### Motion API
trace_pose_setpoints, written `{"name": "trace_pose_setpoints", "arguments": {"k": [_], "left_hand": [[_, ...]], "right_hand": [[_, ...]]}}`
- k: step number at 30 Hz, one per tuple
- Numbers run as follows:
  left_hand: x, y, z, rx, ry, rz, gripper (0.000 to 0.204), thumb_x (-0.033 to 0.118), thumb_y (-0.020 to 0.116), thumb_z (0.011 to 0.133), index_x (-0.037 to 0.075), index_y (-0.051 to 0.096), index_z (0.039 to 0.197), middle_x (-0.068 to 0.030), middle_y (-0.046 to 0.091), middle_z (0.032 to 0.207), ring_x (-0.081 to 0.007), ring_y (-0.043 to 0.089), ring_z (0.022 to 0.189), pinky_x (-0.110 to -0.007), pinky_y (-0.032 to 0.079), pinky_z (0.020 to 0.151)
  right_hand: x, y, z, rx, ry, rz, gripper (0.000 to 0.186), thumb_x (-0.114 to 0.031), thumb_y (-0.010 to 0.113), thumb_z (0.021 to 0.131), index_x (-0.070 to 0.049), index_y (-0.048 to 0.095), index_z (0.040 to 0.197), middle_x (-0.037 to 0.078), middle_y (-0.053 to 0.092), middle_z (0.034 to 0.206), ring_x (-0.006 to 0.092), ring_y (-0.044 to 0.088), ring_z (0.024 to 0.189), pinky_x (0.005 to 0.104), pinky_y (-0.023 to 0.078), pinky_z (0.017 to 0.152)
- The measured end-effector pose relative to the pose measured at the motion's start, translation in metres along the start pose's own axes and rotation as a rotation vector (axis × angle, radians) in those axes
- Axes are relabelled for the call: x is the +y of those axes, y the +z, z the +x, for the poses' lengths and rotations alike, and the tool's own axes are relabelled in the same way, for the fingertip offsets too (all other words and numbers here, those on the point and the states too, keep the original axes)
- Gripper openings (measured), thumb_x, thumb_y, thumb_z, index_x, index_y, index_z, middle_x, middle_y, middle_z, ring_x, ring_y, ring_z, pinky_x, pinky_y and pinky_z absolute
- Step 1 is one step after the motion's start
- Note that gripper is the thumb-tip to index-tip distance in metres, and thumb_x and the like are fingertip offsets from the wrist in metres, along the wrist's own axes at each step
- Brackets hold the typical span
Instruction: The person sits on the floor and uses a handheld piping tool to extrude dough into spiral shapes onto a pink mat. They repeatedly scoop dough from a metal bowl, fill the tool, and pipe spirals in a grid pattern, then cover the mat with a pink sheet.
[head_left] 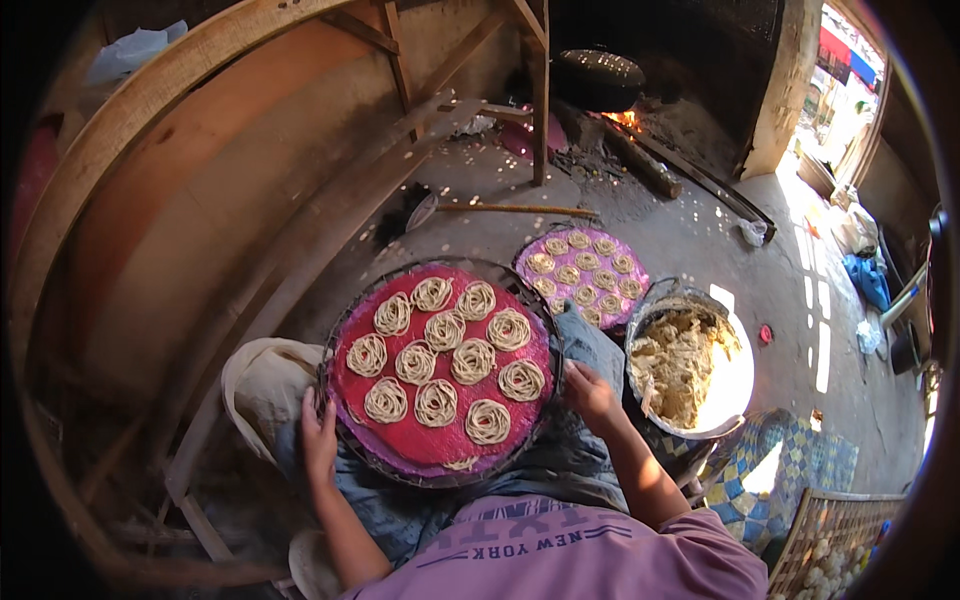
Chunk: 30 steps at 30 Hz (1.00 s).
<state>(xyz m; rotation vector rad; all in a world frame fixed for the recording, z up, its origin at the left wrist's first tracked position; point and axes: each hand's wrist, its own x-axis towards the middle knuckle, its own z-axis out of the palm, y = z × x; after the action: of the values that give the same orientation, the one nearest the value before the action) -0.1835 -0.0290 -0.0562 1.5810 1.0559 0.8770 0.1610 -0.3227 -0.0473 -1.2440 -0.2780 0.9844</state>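
My left hand (318,440) grips the left rim of a round tray (440,447) with a dark edge and a red and purple sheet over it. On the far right side of the rim my right hand (590,393) is closed on the same tray. Several coiled nests of pale noodle strands (473,361) lie spaced apart on the sheet. The tray is over my lap. Just beyond it, a second round tray (632,306) with a pinkish purple surface carries smaller-looking nests on the floor.
To the right stands a metal pot (740,385) of pale dough (672,365). A fire (625,118) burns under a dark pan (600,80) at the back. A wooden-handled tool (520,209) lies on the floor. Wooden framing (540,100) rises at the left, and a patterned mat (775,475) lies right.
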Motion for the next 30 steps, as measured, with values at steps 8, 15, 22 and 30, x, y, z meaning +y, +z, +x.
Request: {"name": "trace_pose_setpoints", "arguments": {"k": [8, 15, 22, 30], "left_hand": [[0.000, -0.019, 0.019, 0.002, -0.192, -0.241, 0.043, 0.025, 0.048, 0.102, 0.002, 0.047, 0.138, -0.0055, 0.065, 0.114, -0.0097, 0.061, 0.091, -0.026, 0.048, 0.078], [-0.015, -0.016, 0.048, -0.022, -0.237, -0.144, 0.059, 0.038, 0.046, 0.101, -0.008, 0.042, 0.138, -0.0170, 0.047, 0.140, -0.0248, 0.047, 0.127, -0.035, 0.035, 0.106], [-0.030, -0.019, 0.056, 0.045, -0.298, -0.102, 0.069, 0.046, 0.045, 0.099, -0.007, 0.036, 0.142, -0.0169, 0.040, 0.147, -0.0260, 0.040, 0.134, -0.036, 0.030, 0.110], [-0.027, -0.017, 0.056, 0.074, -0.274, -0.034, 0.070, 0.046, 0.045, 0.099, -0.005, 0.033, 0.145, -0.0165, 0.036, 0.150, -0.0267, 0.037, 0.136, -0.036, 0.029, 0.111]], "right_hand": [[0.022, 0.011, -0.008, 0.009, 0.133, -0.018, 0.026, -0.036, 0.057, 0.097, -0.011, 0.049, 0.101, -0.001, 0.045, 0.080, 0.0091, 0.046, 0.070, 0.0289, 0.049, 0.064], [0.029, 0.017, -0.023, -0.154, 0.181, -0.014, 0.034, -0.037, 0.047, 0.101, -0.007, 0.048, 0.116, 0.002, 0.056, 0.105, 0.0113, 0.055, 0.097, 0.0297, 0.051, 0.082], [0.020, 0.014, -0.018, -0.233, 0.219, -0.009, 0.051, -0.038, 0.045, 0.102, -0.010, 0.033, 0.143, 0.007, 0.048, 0.134, 0.0160, 0.046, 0.122, 0.0334, 0.048, 0.092], [0.026, 0.012, -0.009, -0.285, 0.112, -0.078, 0.050, -0.036, 0.043, 0.103, -0.005, 0.033, 0.139, 0.007, 0.050, 0.129, 0.0134, 0.046, 0.116, 0.0321, 0.044, 0.096]]}}
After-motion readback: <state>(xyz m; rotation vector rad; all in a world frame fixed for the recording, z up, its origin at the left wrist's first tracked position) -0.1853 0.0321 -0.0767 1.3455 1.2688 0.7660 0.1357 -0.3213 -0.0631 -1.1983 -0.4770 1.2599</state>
